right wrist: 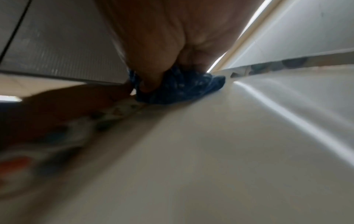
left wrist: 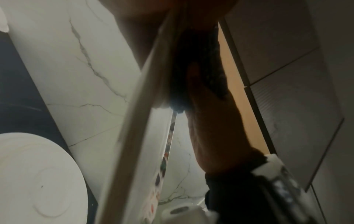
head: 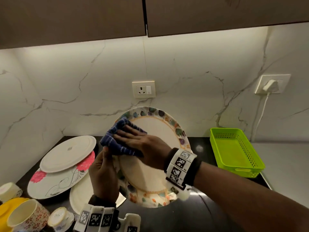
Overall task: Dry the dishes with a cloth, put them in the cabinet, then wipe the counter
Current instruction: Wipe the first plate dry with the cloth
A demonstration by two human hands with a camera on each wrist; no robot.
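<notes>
A large plate [head: 158, 128] with a colourful patterned rim is held tilted up above the dark counter. My left hand [head: 103, 174] grips its left rim, thumb on the front. My right hand [head: 133, 138] lies flat on a dark blue cloth [head: 115, 144], pressing it against the upper left of the plate's face. In the right wrist view the cloth [right wrist: 172, 91] is bunched under the fingers on the plate's pale surface [right wrist: 229, 151]. The left wrist view shows the plate's edge [left wrist: 138, 136] side-on.
Two white plates [head: 66, 154] and a plate with pink flowers [head: 55, 181] lie stacked at the left. Cups [head: 28, 215] and a yellow bowl [head: 6, 208] stand at the lower left. A green basket [head: 234, 151] sits at the right. Brown cabinet doors [head: 217, 14] hang shut overhead.
</notes>
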